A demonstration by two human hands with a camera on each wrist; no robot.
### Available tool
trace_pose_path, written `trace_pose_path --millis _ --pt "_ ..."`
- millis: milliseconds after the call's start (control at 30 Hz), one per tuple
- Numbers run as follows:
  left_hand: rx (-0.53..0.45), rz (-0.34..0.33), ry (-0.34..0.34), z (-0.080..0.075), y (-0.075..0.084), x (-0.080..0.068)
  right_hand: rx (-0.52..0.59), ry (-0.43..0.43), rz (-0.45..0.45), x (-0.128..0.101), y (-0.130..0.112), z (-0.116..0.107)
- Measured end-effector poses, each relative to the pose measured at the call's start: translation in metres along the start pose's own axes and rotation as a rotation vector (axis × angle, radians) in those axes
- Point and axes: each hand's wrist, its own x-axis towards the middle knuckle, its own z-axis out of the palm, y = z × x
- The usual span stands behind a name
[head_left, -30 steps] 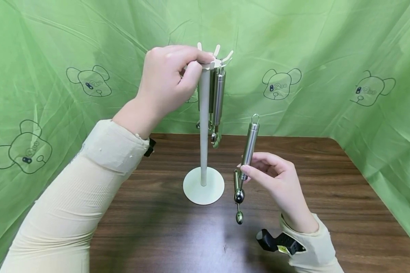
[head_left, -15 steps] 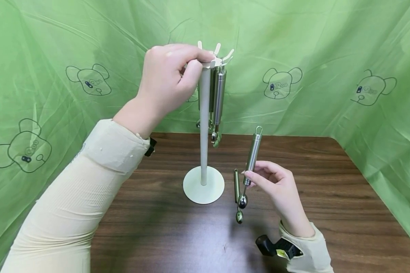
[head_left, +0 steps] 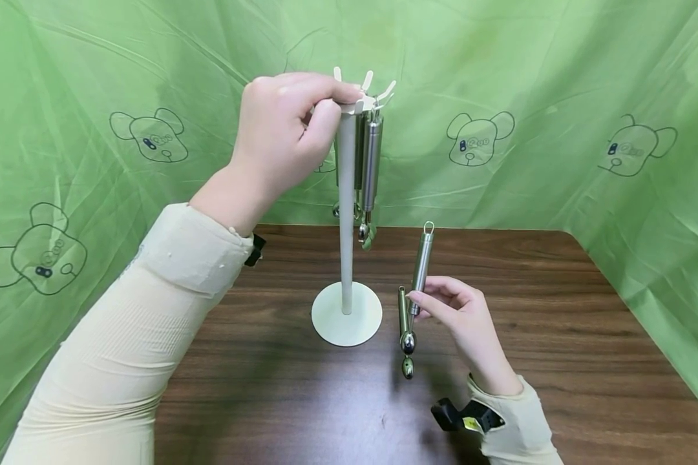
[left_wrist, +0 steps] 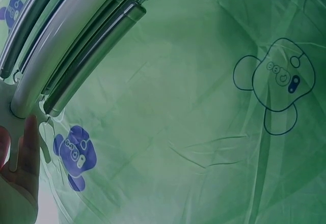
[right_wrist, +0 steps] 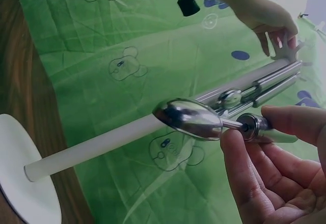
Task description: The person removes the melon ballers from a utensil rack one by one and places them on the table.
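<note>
Right hand: your right hand (head_left: 462, 313) pinches the lower end of a steel melon baller (head_left: 417, 278) between thumb and fingertips (right_wrist: 239, 152); the other fingers are loosely curled behind it.
Melon baller: it stands nearly upright, tilted slightly right at the top, with its hanging loop uppermost and its scoop bowl (right_wrist: 189, 118) at the bottom, just above the wooden table (head_left: 558, 336). The handle rises above your hand; the bowl sits below and to the left of your fingertips.
Second utensil: another steel utensil (head_left: 404, 332) lies on the table, just left of your right hand, its rounded end towards you. The held baller's bowl overlaps it in the head view; whether they touch cannot be told.
Left hand: your left hand (head_left: 282, 132) is raised and curled around the top of the white utensil stand (head_left: 346, 213), fingers (left_wrist: 28, 147) on the hook crown.
Stand: its round base (head_left: 346, 318) rests on the table, left of the held baller and near it.
Hanging pieces: steel utensils (head_left: 371, 168) hang from the hooks, just right of the pole.
Backdrop: green cloth (head_left: 529, 97) with bear outlines.
</note>
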Motion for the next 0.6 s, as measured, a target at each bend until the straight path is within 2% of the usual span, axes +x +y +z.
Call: trace_pose_path --millis 267,600 --pt "0.003 0.021 0.0 0.003 0.0 0.001 0.005 0.001 0.043 0.003 0.009 0.001" --pt "0.002 0.013 0.011 0.002 -0.001 0.0 0.008 -0.009 0.09 0.007 0.014 0.001"
